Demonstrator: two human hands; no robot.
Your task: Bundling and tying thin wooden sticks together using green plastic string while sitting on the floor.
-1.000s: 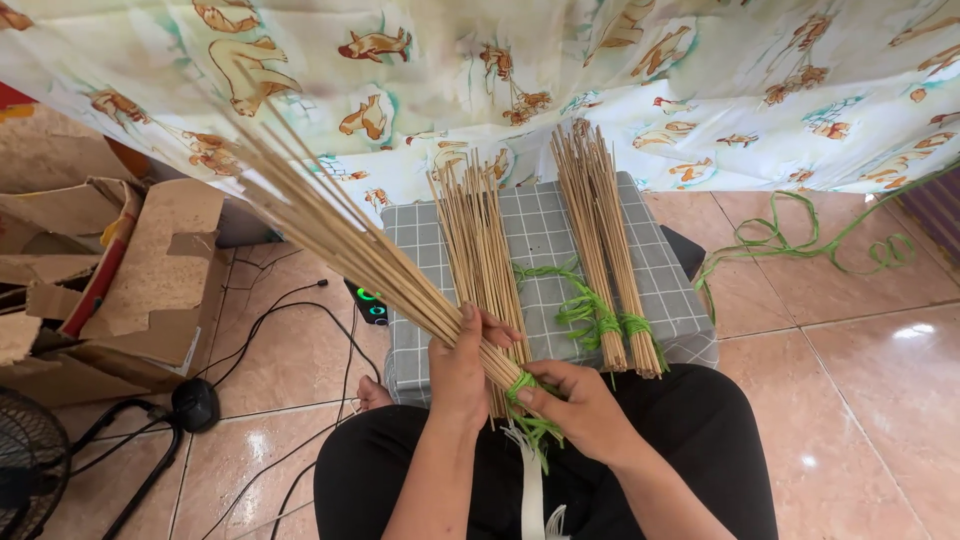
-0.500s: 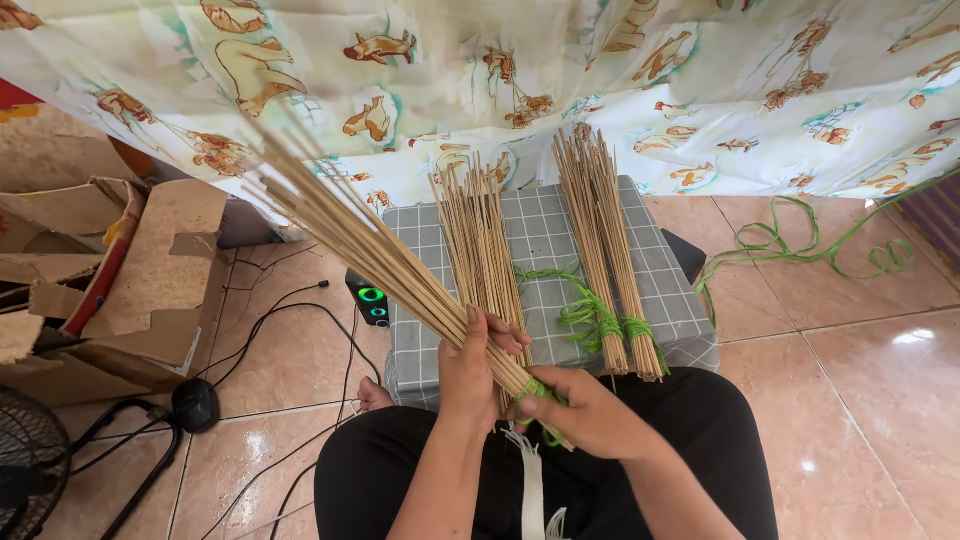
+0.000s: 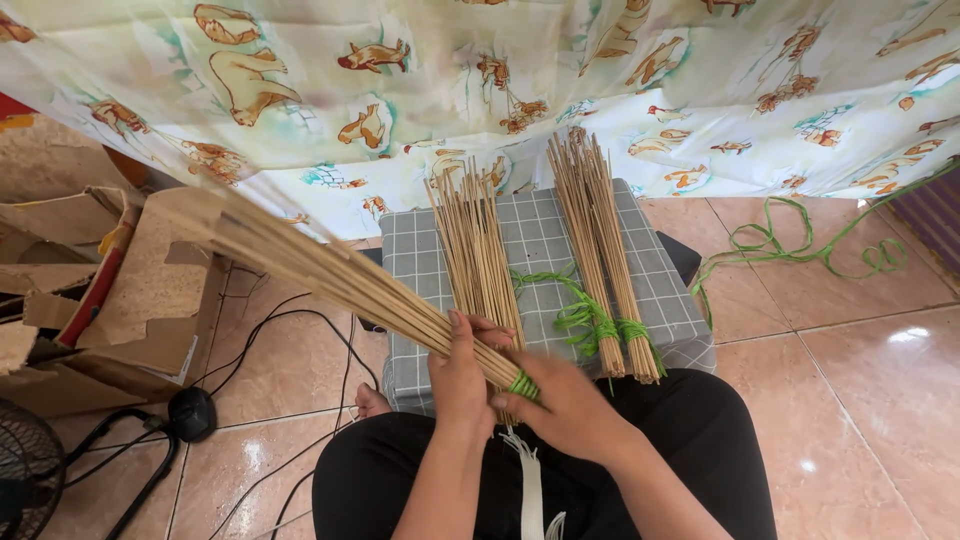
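The long bundle of pale thin bamboo sticks [image 3: 330, 275] slants up leftward from the left hand [image 3: 462, 375], whose fingers [image 3: 490, 330] wrap it, to the right hand [image 3: 565, 405] pinching its bright green plastic tie [image 3: 522, 384].

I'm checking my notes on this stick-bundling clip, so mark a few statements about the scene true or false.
1. Both hands grip one bundle of thin sticks. True: left hand, right hand.
2. Its tie is red. False: green.
3. Two more bundles lie on a grey checked cushion. True.
4. The held bundle points to the right. False: it slants up to the left.
5. Loose green string lies on the tiled floor. True.
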